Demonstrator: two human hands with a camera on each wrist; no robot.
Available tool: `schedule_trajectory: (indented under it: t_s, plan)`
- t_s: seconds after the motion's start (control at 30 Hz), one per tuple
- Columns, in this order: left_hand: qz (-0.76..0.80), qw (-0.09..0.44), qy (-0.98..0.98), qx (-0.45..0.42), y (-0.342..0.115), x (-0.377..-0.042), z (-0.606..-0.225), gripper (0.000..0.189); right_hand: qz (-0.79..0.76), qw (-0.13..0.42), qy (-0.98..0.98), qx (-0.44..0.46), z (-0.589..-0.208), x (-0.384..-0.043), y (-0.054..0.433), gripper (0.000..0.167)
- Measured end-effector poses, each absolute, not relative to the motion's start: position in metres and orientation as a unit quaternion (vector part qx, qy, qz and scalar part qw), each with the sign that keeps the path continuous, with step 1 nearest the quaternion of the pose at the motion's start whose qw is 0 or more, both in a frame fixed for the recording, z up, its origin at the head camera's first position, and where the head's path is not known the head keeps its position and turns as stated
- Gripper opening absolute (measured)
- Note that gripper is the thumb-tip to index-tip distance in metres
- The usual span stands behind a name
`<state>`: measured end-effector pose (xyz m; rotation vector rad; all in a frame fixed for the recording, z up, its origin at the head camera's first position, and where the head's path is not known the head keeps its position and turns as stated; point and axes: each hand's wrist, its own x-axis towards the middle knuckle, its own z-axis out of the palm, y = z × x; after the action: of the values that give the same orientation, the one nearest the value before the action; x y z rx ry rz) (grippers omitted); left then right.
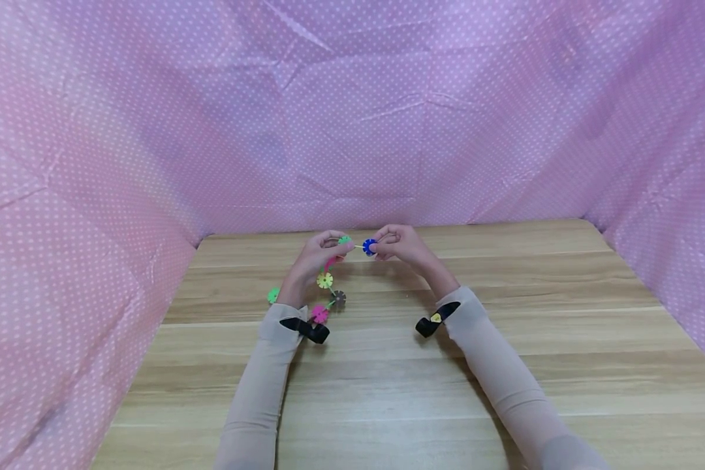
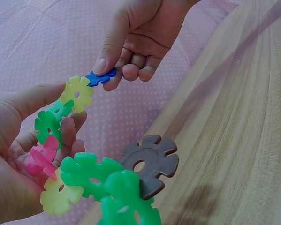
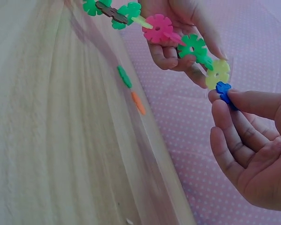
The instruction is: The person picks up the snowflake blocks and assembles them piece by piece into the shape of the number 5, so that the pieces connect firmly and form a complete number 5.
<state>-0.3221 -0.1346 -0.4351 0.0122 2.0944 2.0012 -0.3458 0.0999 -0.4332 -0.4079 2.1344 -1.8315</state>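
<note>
My left hand (image 1: 319,253) holds a chain of slotted flower-shaped plastic discs, pinching the yellow disc (image 2: 82,89) at its end between thumb and fingers. In my right hand (image 1: 404,245) a blue flower disc (image 3: 222,89) is pinched between thumb and forefinger, its edge meeting the yellow one. From the yellow disc the chain runs through green discs (image 3: 193,46) and pink discs (image 3: 157,28) in front of the left palm. Farther along hang another yellow disc (image 2: 53,197), more green ones and a brown disc (image 2: 161,161). A pink disc (image 1: 320,314) shows beside the left wrist.
On the wooden table (image 1: 376,391), a loose green piece (image 3: 124,76) and an orange piece (image 3: 138,103) lie close together. A green disc (image 1: 273,296) shows left of the left wrist. Pink dotted cloth (image 1: 352,130) surrounds the table's back and sides.
</note>
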Motion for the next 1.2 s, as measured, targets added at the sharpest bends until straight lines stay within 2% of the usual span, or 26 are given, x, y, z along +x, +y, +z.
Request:
schedule_trajectory:
  t_s: [0.37,0.6,0.97,1.2]
  plan:
    - [0.695,0.120,0.709,0.011,-0.1333,-0.3239,-0.4369,0.035,-0.645,0.144,0.736,-0.149,-0.4336,-0.3452,0.0981,0.021]
    - [0.701,0.119,0.702,0.038,-0.1336,-0.3231,-0.4376,0.044,-0.648,0.147,0.731,-0.157,-0.4322,-0.3449,0.0987,0.026]
    - [0.700,0.115,0.705,0.016,-0.1331,-0.3220,-0.4354,0.051,-0.637,0.158,0.733,-0.177,-0.4312,-0.3433,0.0979,0.019]
    - [0.703,0.112,0.702,0.014,-0.1296,-0.3209,-0.4344,0.043,-0.620,0.159,0.746,-0.182,-0.4292,-0.3428,0.1021,0.017]
